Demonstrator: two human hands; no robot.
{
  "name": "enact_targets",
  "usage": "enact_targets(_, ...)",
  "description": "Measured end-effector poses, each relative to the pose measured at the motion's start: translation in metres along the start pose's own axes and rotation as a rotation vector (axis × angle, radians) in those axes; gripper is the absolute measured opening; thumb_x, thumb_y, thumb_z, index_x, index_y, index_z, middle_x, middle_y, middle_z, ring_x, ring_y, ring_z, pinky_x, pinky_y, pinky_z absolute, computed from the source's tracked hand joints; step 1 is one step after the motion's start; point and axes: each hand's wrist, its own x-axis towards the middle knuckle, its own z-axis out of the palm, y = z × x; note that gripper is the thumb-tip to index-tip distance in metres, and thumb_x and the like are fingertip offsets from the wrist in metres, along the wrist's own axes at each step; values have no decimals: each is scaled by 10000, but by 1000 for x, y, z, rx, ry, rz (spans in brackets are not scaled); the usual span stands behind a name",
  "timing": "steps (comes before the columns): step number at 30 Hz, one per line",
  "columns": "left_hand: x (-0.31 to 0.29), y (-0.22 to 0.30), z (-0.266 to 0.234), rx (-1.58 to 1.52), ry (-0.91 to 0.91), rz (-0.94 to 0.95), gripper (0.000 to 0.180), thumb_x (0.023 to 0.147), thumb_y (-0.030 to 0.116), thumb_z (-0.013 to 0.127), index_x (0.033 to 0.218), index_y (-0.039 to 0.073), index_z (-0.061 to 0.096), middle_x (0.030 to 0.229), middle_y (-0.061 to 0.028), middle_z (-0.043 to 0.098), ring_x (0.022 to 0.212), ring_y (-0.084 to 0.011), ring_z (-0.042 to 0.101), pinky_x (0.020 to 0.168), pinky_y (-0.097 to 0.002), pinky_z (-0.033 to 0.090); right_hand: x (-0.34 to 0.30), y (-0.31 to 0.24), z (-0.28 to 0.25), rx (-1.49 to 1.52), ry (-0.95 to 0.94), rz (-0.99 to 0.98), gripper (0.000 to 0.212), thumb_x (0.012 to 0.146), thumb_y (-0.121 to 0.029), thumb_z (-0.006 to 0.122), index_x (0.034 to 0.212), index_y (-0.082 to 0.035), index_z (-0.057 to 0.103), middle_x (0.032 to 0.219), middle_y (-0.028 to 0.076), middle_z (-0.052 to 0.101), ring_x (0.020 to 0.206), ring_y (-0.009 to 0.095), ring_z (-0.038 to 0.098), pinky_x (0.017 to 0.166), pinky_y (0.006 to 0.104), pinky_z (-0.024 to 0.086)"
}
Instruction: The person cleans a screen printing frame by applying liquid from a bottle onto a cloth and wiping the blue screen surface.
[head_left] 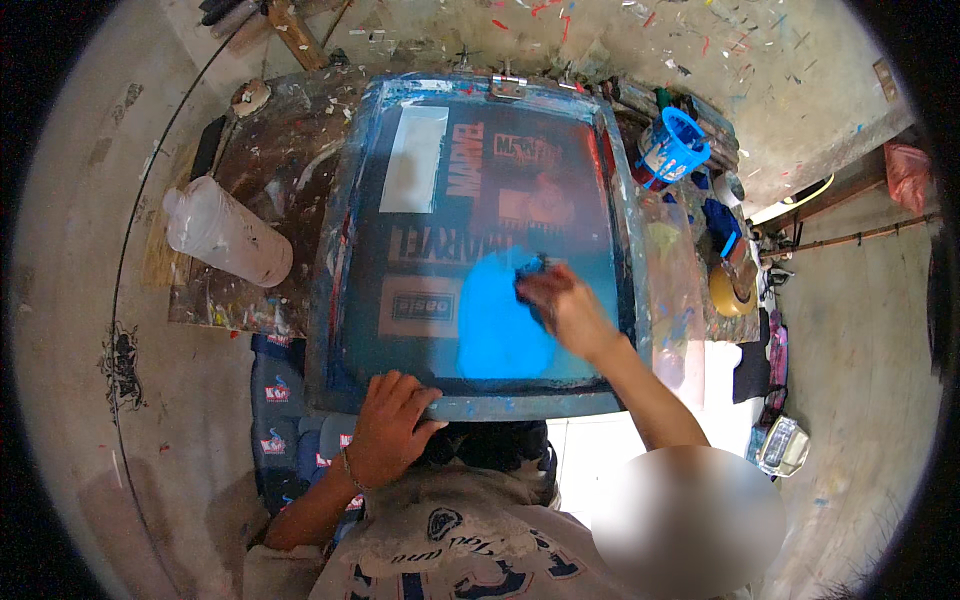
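A screen printing frame [470, 406] lies before me, its mesh showing several stencilled designs. A wide patch of bright blue ink [505, 335] spreads over the lower middle of the mesh. My right hand [572, 312] is closed around a small dark ink-stained tool [532, 284] at the upper right edge of the blue patch; its exact kind is blurred. At the near left of the frame, my left hand [393, 425] grips the front rim, fingers bent over the top and thumb along the near side.
A cloudy plastic bottle [230, 232] lies on the stained table at left. To the right stand a blue-smeared tub [670, 150] and a roll of tape [732, 290]. A metal hinge clamp [508, 88] sits at the frame's far edge. Dark printed fabric [275, 415] hangs below left.
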Motion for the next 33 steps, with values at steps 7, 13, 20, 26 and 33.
enact_targets(7,-3,-3,0,-42,-15,-6,459,729,279,780,1098,73,601,1018,-136,546,959,-351,499,864,-488,398,-1,-8,-4,137,-34,-76,365,740,29,658,1101,-25,673,1125,153,682,1015,324,628,932,398,486)
enact_targets(13,6,3,-8,1,32,46,427,733,202,774,1089,24,618,959,-107,522,916,-284,489,826,-420,382,20,-40,0,485,22,74,317,792,68,640,1097,-12,670,1030,149,707,894,273,676,859,358,529)
enact_targets(20,-2,-4,0,-50,13,-1,458,739,287,777,1103,68,608,998,-140,548,964,-360,509,869,-493,406,28,-23,-31,314,142,327,311,818,71,592,1120,5,625,1027,177,649,825,247,641,681,345,513)
enact_targets(26,1,-1,2,-59,26,11,443,732,277,778,1081,62,608,980,-132,550,945,-351,508,850,-484,404,15,-8,-27,-29,43,214,449,844,-71,614,1283,-17,533,1364,231,482,1206,437,502,960,469,488)
enact_targets(33,1,-4,2,-47,5,3,427,744,290,765,1066,56,610,968,-136,557,937,-348,510,855,-479,401,-8,-51,2,-12,-30,37,370,842,-40,642,1210,-7,614,1393,209,494,1260,355,521,1033,407,467)
